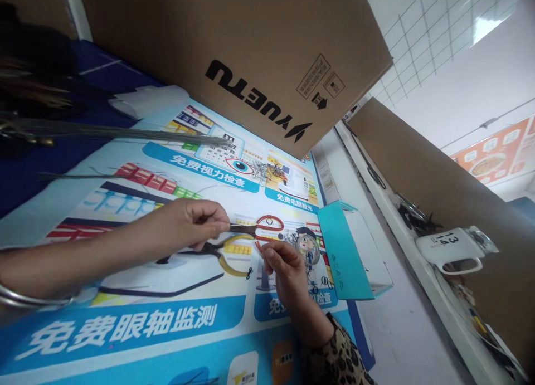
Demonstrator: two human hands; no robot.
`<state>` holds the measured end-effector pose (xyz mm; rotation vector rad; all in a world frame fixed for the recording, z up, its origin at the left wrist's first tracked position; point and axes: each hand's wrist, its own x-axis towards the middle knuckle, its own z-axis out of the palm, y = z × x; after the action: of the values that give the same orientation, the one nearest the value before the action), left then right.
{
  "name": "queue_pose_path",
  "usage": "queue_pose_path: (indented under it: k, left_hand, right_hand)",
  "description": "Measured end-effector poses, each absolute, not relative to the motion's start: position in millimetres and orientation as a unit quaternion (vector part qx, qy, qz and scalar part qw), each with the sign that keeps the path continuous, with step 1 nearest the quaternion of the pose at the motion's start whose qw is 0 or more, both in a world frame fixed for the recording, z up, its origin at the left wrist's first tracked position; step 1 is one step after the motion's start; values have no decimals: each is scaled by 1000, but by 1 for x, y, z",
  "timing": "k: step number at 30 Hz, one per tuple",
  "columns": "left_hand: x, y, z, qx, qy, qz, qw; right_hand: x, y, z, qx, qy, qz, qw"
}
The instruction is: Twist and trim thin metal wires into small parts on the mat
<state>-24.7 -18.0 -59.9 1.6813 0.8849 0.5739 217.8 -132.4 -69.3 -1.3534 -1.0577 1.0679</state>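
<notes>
Scissors: we see the red-handled scissors [254,230] held just above the counter [25,179], over the printed poster [146,318], between our two hands, with the dark blades pointing left and the red loops right.
Left hand: our left hand [196,223] has its fingers [219,224] pinched together on the blade end, and a bangle [25,298] sits at the wrist.
Right hand: our right hand [286,268] comes up from below with its fingers [265,251] gathered at the lower red loop. We cannot tell whether they grip it or only touch it.
Step in hand: we judge the scissors are being steadied or passed from one hand to the other, blades closed.
Next move calls for: a firm seat in the loops before the pinch on the blades lets go, and keeping clear of the edge.
Close by: yellow-handled pliers [213,251] lie on the poster just beneath the scissors.
Further out: a teal box [340,251] stands to the right, a bundle of thin wires [104,131] lies to the upper left, a large cardboard box [188,34] leans behind, and a white mug [447,248] sits on the ledge.
</notes>
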Motion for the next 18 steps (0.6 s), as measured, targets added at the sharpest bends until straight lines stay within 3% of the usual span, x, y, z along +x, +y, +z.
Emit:
queue_pose_path:
  k: [3, 9, 18]
  left_hand:
    - [-50, 13, -41, 744, 367, 198, 522]
    - [-116, 58, -3, 812, 410, 191, 369]
    - [-164, 73, 20, 839, 446, 135, 281]
  right_hand:
    - [219, -134, -72, -590, -472, 408, 512]
    - [216, -136, -72, -601, -569, 337, 449]
    - [210, -136, -70, -576, -652, 234, 434]
